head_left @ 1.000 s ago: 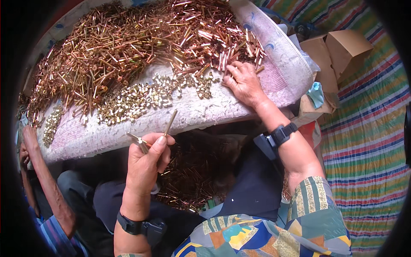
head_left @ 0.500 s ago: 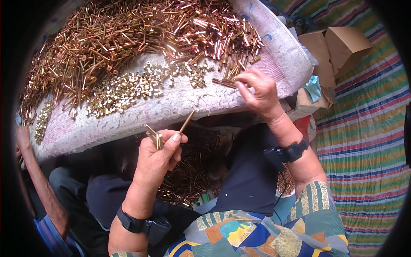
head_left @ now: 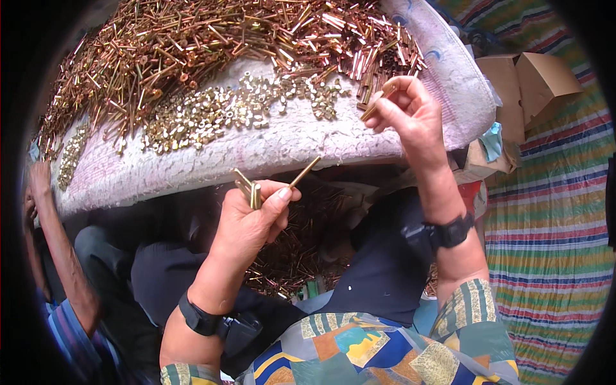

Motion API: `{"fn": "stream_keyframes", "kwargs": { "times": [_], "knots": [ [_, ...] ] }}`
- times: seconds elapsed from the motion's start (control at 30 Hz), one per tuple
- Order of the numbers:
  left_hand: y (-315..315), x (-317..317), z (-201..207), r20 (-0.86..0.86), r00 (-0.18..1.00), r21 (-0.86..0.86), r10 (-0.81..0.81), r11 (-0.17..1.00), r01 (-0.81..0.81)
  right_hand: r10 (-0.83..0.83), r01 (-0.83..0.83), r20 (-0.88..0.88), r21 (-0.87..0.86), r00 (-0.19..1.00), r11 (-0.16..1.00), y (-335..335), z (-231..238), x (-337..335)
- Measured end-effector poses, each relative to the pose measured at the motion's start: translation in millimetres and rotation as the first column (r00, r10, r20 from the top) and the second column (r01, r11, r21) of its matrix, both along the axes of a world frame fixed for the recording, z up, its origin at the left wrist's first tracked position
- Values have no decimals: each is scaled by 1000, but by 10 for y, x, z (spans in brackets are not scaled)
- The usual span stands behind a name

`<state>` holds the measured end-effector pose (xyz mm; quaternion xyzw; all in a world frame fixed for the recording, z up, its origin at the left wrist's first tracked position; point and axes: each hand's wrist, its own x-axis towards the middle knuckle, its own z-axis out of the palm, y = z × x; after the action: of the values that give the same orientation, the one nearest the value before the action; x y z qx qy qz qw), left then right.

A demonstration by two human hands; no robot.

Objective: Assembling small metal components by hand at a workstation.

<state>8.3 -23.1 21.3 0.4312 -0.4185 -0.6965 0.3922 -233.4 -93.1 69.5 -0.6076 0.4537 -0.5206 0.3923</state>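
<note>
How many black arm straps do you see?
2: the left strap worn below the left hand, the right strap below the right hand. More may be hidden.

Bright glints on metal rods (head_left: 333, 22); deep shadow beneath the cloth (head_left: 256, 149); black fisheye rim.

Striped sheet (head_left: 545, 244) — multicoloured, brown cardboard box (head_left: 542, 86)

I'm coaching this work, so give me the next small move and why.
Probably lower the right hand toward the left hand: the right pinches at least one slim coppery rod, while the left holds several brassy rods, one jutting up and rightward.
</note>
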Motion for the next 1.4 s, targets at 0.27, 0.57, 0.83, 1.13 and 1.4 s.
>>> {"fn": "stream_keyframes", "kwargs": {
  "times": [0.27, 0.57, 0.83, 1.13, 1.4],
  "knots": [
    [-12, -29, -8, -8, 1000, -24, -7, 1000, 7, 91, -101, 160, 55, 983, 993, 326, -139, 451],
    [15, 69, 31, -24, 996, -50, 84, 995, -85, 264, -337, 244, 339, 933, 878, 435, -256, 702],
    [12, 417, 2, -97, 970, -11, 224, 974, -226, -138, -90, -575, -350, 806, 933, -307, -220, 846],
    [16, 437, -6, -86, 974, -15, 208, 978, -210, -259, -146, -887, -334, 382, 931, -500, -329, 956],
    [27, 366, 9, -114, 977, -11, 179, 983, -181, 287, -287, 35, 232, 957, 929, 10, -53, 757]
  ]
}}
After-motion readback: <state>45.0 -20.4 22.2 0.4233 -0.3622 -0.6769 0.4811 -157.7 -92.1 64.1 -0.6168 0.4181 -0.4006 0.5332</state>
